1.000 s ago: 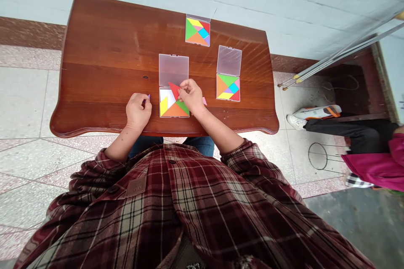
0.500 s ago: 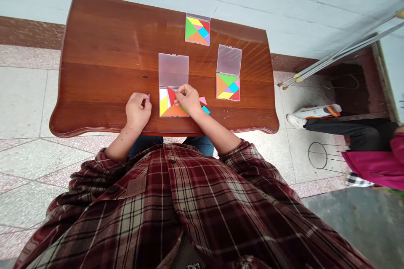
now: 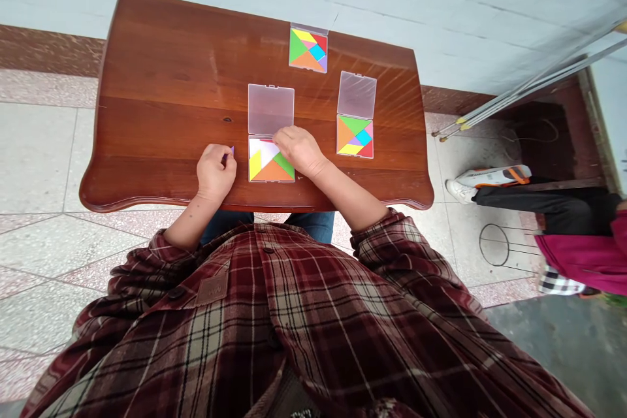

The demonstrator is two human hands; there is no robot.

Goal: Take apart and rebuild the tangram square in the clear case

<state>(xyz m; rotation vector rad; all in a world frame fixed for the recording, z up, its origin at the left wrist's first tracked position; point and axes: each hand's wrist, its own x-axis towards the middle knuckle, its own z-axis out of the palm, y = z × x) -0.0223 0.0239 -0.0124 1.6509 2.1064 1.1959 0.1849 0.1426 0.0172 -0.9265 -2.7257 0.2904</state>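
Note:
My left hand (image 3: 216, 170) is closed in a pinch on a small purple tangram triangle (image 3: 232, 151), left of the front tangram box (image 3: 249, 175). Inside that box lie a yellow parallelogram (image 3: 255, 164), an orange triangle (image 3: 272, 174) and a green triangle (image 3: 286, 167), with white bottom showing above them. My right hand (image 3: 300, 147) covers the box's upper right part, its fingers closed at a red triangle (image 3: 266, 140). Only a thin red strip shows along the upper edge; the rest is hidden under the fingers. The clear lid (image 3: 271, 109) lies folded back.
Two filled tangram boxes lie on the wooden table (image 3: 171, 91): one at the far edge (image 3: 290, 64), one at the right (image 3: 337, 151) with its lid open. A seated person's leg (image 3: 514, 199), a wire ring stand (image 3: 494, 245) and crutches (image 3: 490, 114) are right of the table.
The red triangle has moved from the box's middle up to its upper edge with my right hand. More green shows; the loose pink and blue pieces are now hidden. My left hand stays put.

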